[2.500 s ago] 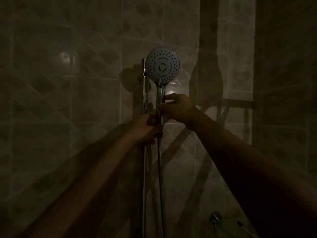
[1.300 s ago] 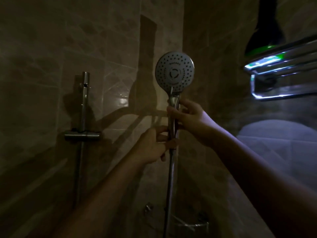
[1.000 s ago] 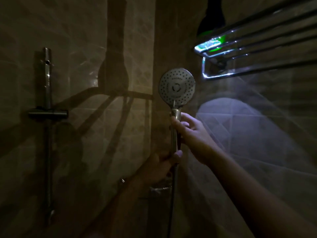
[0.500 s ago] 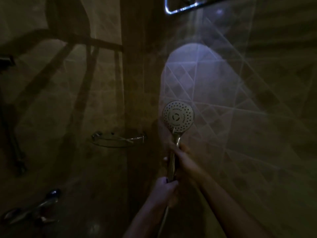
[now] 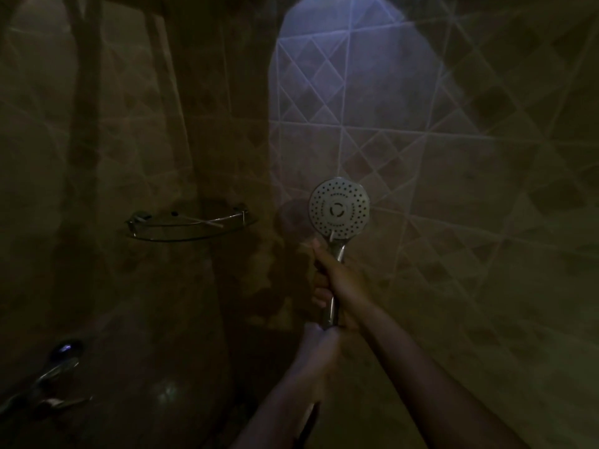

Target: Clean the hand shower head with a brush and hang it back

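The room is very dark. The hand shower head (image 5: 339,209) is round and chrome, with its nozzle face turned toward me, held upright in front of the tiled corner. My right hand (image 5: 337,280) is wrapped around its handle just below the head. My left hand (image 5: 319,350) grips lower down, at the bottom of the handle where the hose starts. The hose (image 5: 308,419) drops out of sight between my forearms. No brush is in view.
A glass corner shelf (image 5: 191,223) with a chrome rail is fixed at the left of the shower head. A chrome tap (image 5: 55,374) shows dimly at the lower left. Tiled walls close in on both sides.
I have lifted the shower head off its rail holder and carried it right and down toward the corner. The view has swung away from the rail and the towel rack. Both hands stay on the handle.
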